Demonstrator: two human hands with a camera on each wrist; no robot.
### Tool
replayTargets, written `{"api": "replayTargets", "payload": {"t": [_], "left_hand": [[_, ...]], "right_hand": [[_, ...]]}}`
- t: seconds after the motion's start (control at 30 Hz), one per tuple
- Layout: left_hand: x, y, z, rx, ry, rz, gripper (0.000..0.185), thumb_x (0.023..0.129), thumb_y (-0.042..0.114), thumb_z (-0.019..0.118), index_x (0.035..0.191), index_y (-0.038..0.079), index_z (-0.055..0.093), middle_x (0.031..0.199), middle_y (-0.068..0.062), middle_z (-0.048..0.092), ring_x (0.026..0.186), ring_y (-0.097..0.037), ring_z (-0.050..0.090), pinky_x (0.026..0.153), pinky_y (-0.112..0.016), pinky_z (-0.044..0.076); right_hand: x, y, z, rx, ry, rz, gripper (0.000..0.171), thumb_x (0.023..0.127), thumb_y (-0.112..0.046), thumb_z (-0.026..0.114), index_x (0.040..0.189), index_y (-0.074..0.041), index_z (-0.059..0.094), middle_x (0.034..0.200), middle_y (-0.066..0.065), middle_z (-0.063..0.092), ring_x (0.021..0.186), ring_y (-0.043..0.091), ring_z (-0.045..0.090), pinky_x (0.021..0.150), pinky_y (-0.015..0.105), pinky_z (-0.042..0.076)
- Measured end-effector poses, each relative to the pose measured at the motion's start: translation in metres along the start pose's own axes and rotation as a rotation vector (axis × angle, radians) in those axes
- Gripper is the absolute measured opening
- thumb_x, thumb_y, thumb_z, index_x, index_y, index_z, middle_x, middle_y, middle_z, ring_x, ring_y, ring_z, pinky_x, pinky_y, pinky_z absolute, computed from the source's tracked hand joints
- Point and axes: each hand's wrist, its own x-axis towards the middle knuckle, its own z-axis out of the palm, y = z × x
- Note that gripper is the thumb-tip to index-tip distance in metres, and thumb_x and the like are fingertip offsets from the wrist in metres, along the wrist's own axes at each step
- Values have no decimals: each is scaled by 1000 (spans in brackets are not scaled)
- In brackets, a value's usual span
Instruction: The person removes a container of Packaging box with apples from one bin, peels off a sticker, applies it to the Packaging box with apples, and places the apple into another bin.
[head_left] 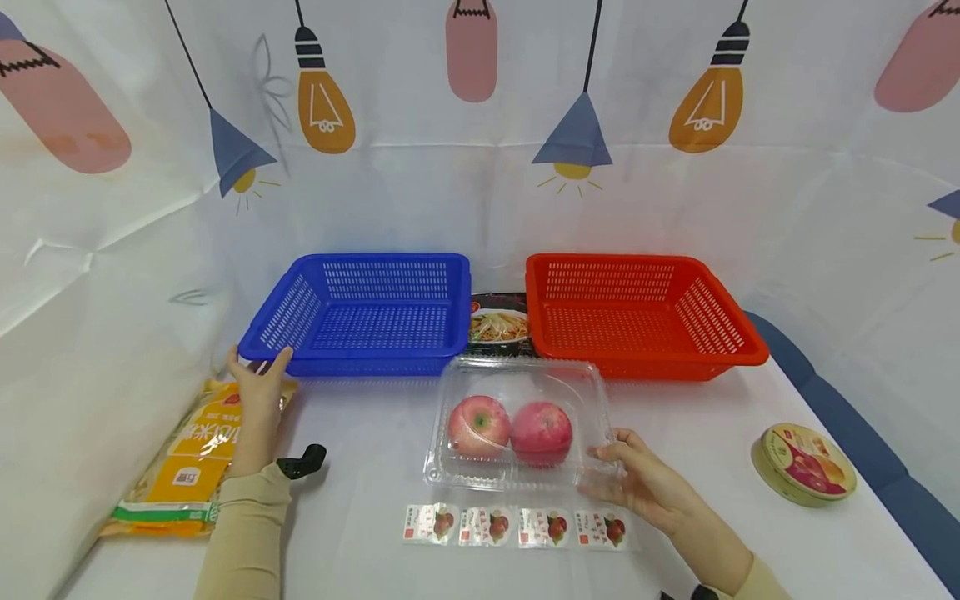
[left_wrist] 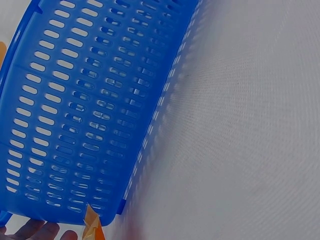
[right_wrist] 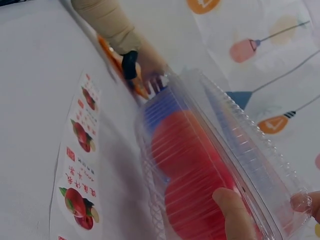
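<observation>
The right hand [head_left: 647,485] has its grip clamped on the clear container [head_left: 472,478] holding two apples [head_left: 480,427]. The left hand [head_left: 258,390] clasps a corner of the blue basket [head_left: 375,366].

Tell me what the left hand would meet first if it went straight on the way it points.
Most likely the blue basket: the left hand points at its near left corner and is right at it or very close. Exact contact is hard to judge.
</observation>
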Motion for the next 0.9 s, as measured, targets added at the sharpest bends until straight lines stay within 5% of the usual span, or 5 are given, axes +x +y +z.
{"api": "replayTargets", "payload": {"t": [0.4, 0.9], "left_hand": [[-1, -1, -1, 9, -36, -20, 93, 86, 47, 57, 140, 40, -18, 155, -7, -5, 140, -23, 12, 113, -36, 16], [-1, -1, -1, 14, -19, -29, 92, 87, 46, 57, 141, 39, -17, 155, -8, -2, 140, -24, 14, 113, -35, 17]], "right_hand": [[13, 4, -3, -24, 89, -10, 19, 89, -7, 48, 98, -15, 33, 106, 8, 33, 103, 26, 42, 85, 50, 48], [27, 10, -2, -43, 142, -5, 24, 88, -6, 49, 102, -11, 30, 116, 12, 20, 108, 36, 38, 80, 49, 50]]}}
